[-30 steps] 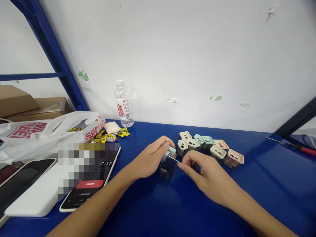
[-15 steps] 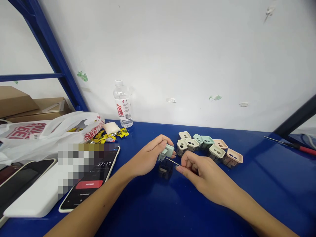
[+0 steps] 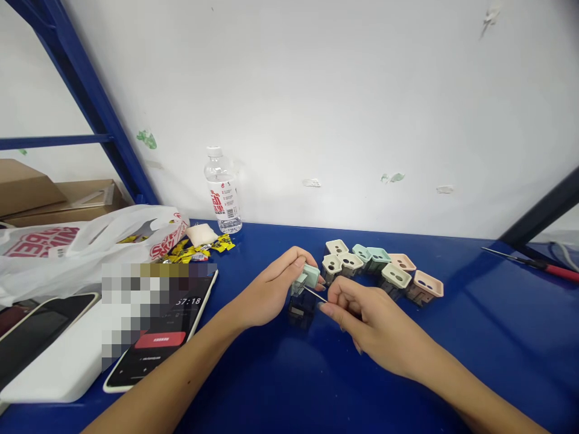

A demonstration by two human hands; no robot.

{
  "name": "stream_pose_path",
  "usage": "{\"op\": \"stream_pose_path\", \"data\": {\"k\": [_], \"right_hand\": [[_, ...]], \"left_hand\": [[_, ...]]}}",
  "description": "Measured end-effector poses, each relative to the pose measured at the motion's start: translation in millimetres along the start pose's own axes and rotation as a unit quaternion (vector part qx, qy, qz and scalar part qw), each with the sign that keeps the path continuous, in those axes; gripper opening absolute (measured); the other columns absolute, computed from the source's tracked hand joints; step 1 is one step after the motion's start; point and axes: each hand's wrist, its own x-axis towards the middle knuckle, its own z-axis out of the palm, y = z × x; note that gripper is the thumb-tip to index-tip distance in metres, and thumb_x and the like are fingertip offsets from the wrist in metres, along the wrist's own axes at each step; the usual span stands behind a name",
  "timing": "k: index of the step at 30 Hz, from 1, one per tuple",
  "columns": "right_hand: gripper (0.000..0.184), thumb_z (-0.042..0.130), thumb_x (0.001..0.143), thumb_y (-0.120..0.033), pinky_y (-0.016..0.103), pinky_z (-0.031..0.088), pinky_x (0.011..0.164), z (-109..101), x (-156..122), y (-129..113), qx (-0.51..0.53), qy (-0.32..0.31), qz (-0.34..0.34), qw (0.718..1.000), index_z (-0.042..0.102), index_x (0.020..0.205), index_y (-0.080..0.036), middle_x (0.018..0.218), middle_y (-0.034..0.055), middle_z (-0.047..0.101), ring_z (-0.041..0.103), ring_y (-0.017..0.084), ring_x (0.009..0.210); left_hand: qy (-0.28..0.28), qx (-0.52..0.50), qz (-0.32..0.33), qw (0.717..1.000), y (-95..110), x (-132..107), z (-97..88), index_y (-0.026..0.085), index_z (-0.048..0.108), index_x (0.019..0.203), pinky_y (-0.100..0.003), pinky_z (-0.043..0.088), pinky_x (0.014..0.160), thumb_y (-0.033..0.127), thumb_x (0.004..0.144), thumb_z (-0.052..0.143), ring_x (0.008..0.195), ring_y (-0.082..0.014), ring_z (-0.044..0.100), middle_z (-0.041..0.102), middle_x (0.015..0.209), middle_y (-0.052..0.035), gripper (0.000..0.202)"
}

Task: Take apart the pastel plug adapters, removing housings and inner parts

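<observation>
My left hand [image 3: 270, 289] is closed round a mint-green pencil sharpener [image 3: 310, 276], tilted on its side just above the blue table. Between the thumb and fingers of my right hand [image 3: 362, 310] is a thin metal rod [image 3: 316, 294]; its handle end is hidden in the palm. The rod's tip meets the sharpener's lower edge, though I cannot tell whether it goes inside. Beneath the sharpener shows a dark box-like shape [image 3: 301, 312], a container part or a reflection. Several more two-hole sharpeners in cream [image 3: 351, 261], mint [image 3: 378, 257] and pink [image 3: 426, 286] stand behind my right hand.
A water bottle [image 3: 223, 196] stands by the wall, near yellow wrappers [image 3: 181, 251] and a white plastic bag [image 3: 104, 253]. At left lie a phone with a timer [image 3: 169, 325] and a white slab [image 3: 54, 361]. A red-handled screwdriver [image 3: 558, 271] lies far right.
The view has shifted slightly. My hands keep the same grip on the sharpener and the rod, with the rod's tip still at the sharpener's lower edge. The timer went from 57:17 to 57:18.
</observation>
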Motion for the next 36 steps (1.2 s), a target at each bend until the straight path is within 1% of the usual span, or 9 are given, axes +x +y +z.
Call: {"op": "stream_pose_path", "data": {"k": [7, 12, 15, 19, 22, 26, 31, 33, 36], "right_hand": [[0.023, 0.043, 0.096, -0.034, 0.018, 0.037, 0.044, 0, 0, 0, 0.044, -0.013, 0.009, 0.999, 0.044, 0.077, -0.020, 0.056, -0.0069, 0.048, 0.047, 0.007, 0.041], [0.026, 0.040, 0.096, -0.041, 0.016, 0.032, 0.036, 3, -1, 2, 0.135, -0.052, 0.035, 0.989, 0.040, 0.081, -0.021, 0.060, -0.0078, 0.051, 0.049, 0.005, 0.034], [0.027, 0.037, 0.096, -0.045, 0.016, 0.031, 0.035, 6, -1, 2, 0.153, -0.066, 0.044, 0.985, 0.042, 0.083, -0.021, 0.059, -0.0079, 0.051, 0.047, 0.006, 0.033], [0.032, 0.037, 0.097, -0.040, 0.020, 0.029, 0.041, 10, -1, 0, 0.041, 0.008, 0.000, 0.999, 0.051, 0.078, -0.020, 0.052, -0.0055, 0.049, 0.042, 0.008, 0.040], [0.034, 0.036, 0.098, -0.036, 0.023, 0.027, 0.044, 11, -1, 0, -0.038, 0.047, -0.027, 0.998, 0.056, 0.076, -0.019, 0.052, -0.0037, 0.047, 0.040, 0.010, 0.045], [0.036, 0.036, 0.098, -0.031, 0.025, 0.029, 0.049, 14, -2, 5, -0.121, 0.094, -0.072, 0.986, 0.058, 0.072, -0.020, 0.057, -0.0009, 0.051, 0.044, 0.012, 0.050], [0.034, 0.037, 0.098, -0.031, 0.027, 0.033, 0.056, 18, -4, 10, -0.188, 0.147, -0.096, 0.966, 0.064, 0.080, -0.020, 0.065, 0.0021, 0.058, 0.054, 0.015, 0.057], [0.034, 0.037, 0.098, -0.029, 0.028, 0.034, 0.059, 18, -3, 10, -0.210, 0.163, -0.108, 0.958, 0.063, 0.079, -0.019, 0.066, 0.0028, 0.058, 0.054, 0.016, 0.061], [0.030, 0.037, 0.098, -0.024, 0.030, 0.033, 0.062, 16, -1, 11, -0.229, 0.166, -0.132, 0.950, 0.061, 0.081, -0.019, 0.072, 0.0034, 0.057, 0.052, 0.017, 0.066]], "left_hand": [[-0.003, -0.023, 0.003, 1.000, 3, -1, 0.2, 0.021, 0.048, 0.097, -0.029, 0.043, 0.084, 0.044, 0.097, 0.036, 0.092, -0.0164, 0.058, 0.061, 0.095, -0.0029, 0.026], [0.000, -0.024, 0.018, 1.000, 3, -2, 1.1, 0.020, 0.048, 0.097, -0.028, 0.043, 0.081, 0.043, 0.097, 0.035, 0.089, -0.0163, 0.058, 0.062, 0.093, -0.0031, 0.026], [0.015, 0.009, 0.033, 0.999, 2, -2, 3.3, 0.020, 0.047, 0.095, -0.028, 0.043, 0.080, 0.042, 0.098, 0.032, 0.087, -0.0153, 0.058, 0.063, 0.094, -0.0026, 0.027], [0.056, 0.071, 0.046, 0.995, 1, -3, 7.6, 0.020, 0.045, 0.092, -0.029, 0.043, 0.081, 0.044, 0.098, 0.029, 0.086, -0.0149, 0.058, 0.064, 0.096, -0.0022, 0.029], [0.075, 0.098, 0.047, 0.991, -1, -3, 10.1, 0.021, 0.044, 0.092, -0.031, 0.043, 0.084, 0.044, 0.098, 0.029, 0.087, -0.0160, 0.059, 0.065, 0.095, -0.0026, 0.029], [0.080, 0.119, 0.047, 0.989, -2, -2, 11.2, 0.021, 0.044, 0.092, -0.032, 0.044, 0.084, 0.045, 0.098, 0.028, 0.087, -0.0168, 0.059, 0.065, 0.096, -0.0031, 0.029], [0.074, 0.139, 0.052, 0.986, -2, -1, 9.4, 0.021, 0.044, 0.092, -0.032, 0.043, 0.083, 0.043, 0.099, 0.025, 0.085, -0.0159, 0.057, 0.063, 0.093, -0.0023, 0.030], [0.076, 0.148, 0.051, 0.985, -1, -1, 8.2, 0.021, 0.044, 0.092, -0.032, 0.042, 0.083, 0.042, 0.099, 0.025, 0.085, -0.0160, 0.056, 0.062, 0.091, -0.0015, 0.030], [0.077, 0.155, 0.046, 0.984, 0, -2, 7.0, 0.021, 0.044, 0.092, -0.032, 0.042, 0.083, 0.042, 0.099, 0.025, 0.086, -0.0162, 0.056, 0.060, 0.089, -0.0005, 0.030]]}}
